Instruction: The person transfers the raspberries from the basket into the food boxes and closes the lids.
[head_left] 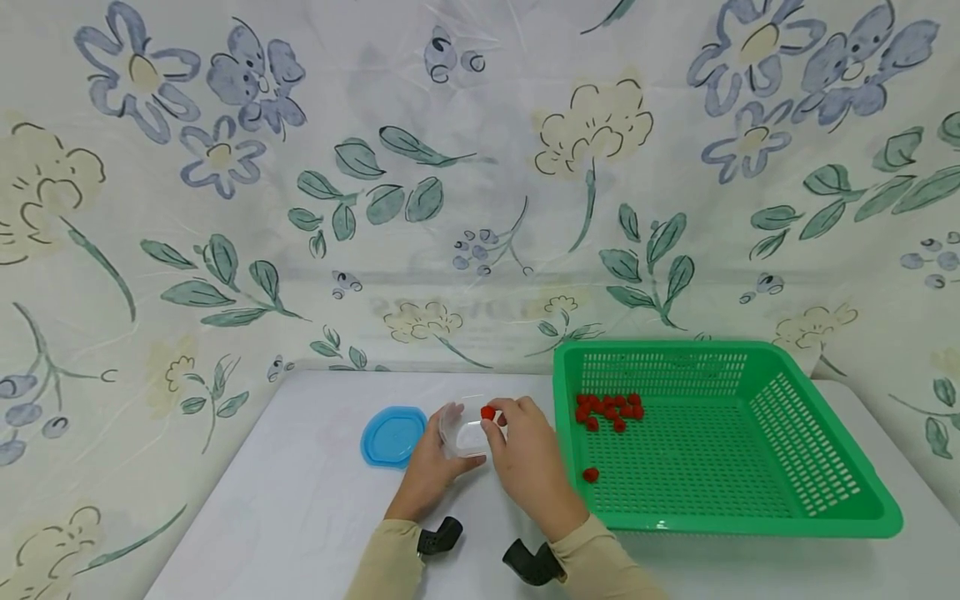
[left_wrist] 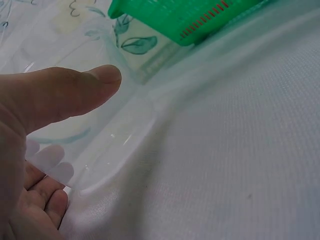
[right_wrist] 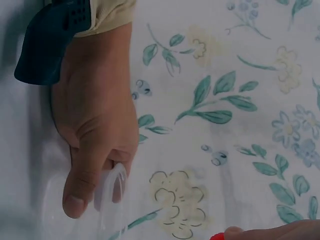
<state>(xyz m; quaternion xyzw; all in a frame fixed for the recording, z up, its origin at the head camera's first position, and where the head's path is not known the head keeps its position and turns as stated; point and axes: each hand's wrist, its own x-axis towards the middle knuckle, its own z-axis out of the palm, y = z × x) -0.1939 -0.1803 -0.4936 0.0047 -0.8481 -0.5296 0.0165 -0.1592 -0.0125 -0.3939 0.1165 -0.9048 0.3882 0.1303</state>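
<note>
A small clear plastic container (head_left: 467, 435) is held in my left hand (head_left: 433, 468), tilted above the white table. In the left wrist view, the thumb of the left hand (left_wrist: 60, 97) lies along the near side of the container (left_wrist: 117, 145), with the other fingers behind it. My right hand (head_left: 528, 462) pinches a red raspberry (head_left: 487, 412) between thumb and fingertips at the container's right rim. That raspberry (right_wrist: 217, 236) shows only partly at the bottom of the right wrist view, beside a fingertip. Through its clear wall I see no berries inside the container.
To the right stands a large green plastic basket (head_left: 720, 523). Several raspberries (head_left: 609, 407) cluster at its far left corner, and a single raspberry (head_left: 591, 475) lies nearer. A blue lid (head_left: 392, 437) lies flat left of the hands. Behind the table (head_left: 300, 500) hangs a flowered cloth (head_left: 480, 167).
</note>
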